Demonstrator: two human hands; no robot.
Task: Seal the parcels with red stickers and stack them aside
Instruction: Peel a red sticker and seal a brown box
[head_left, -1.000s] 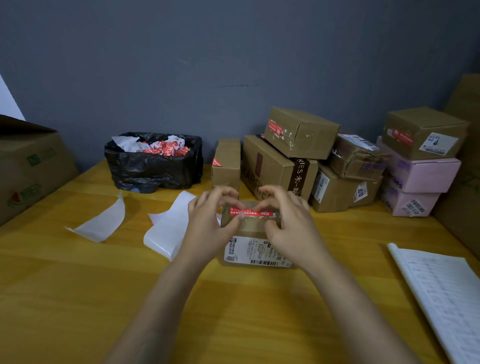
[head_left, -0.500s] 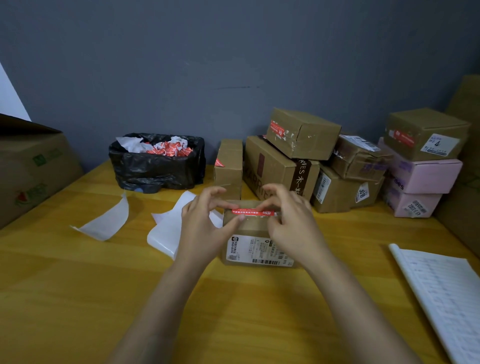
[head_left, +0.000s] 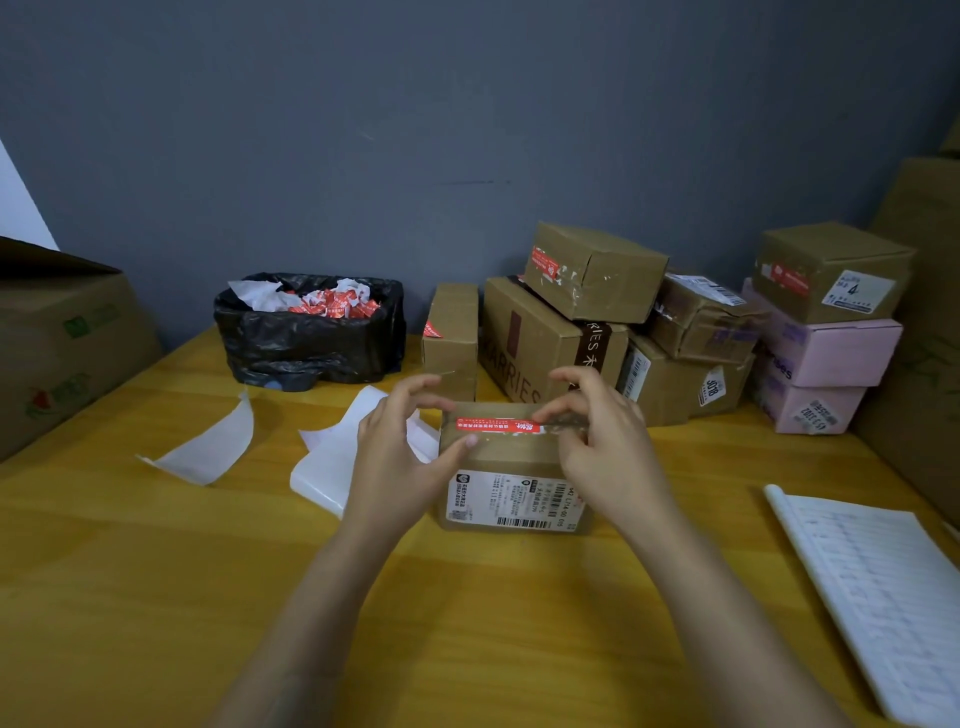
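Parcel: a small brown parcel (head_left: 511, 467) sits on the wooden table (head_left: 156, 597), straight in front of the person, between both hands.
Sticker: the red sticker (head_left: 496, 425) lies across the parcel's top, end to end.
Left hand: the left hand (head_left: 395, 457) grips the parcel's left end, thumb tip on the front face and fingers curled over the top.
Right hand: the right hand (head_left: 608, 452) pinches the sticker's right end with curled fingers.
Bin: the black bag (head_left: 306, 338) near the wall holds crumpled red-and-white scraps (head_left: 337, 304).
Stacked aside: six brown parcels (head_left: 592, 270), plus two pink boxes (head_left: 831, 343).
Loose paper: two white backing sheets (head_left: 208, 447) to the left.
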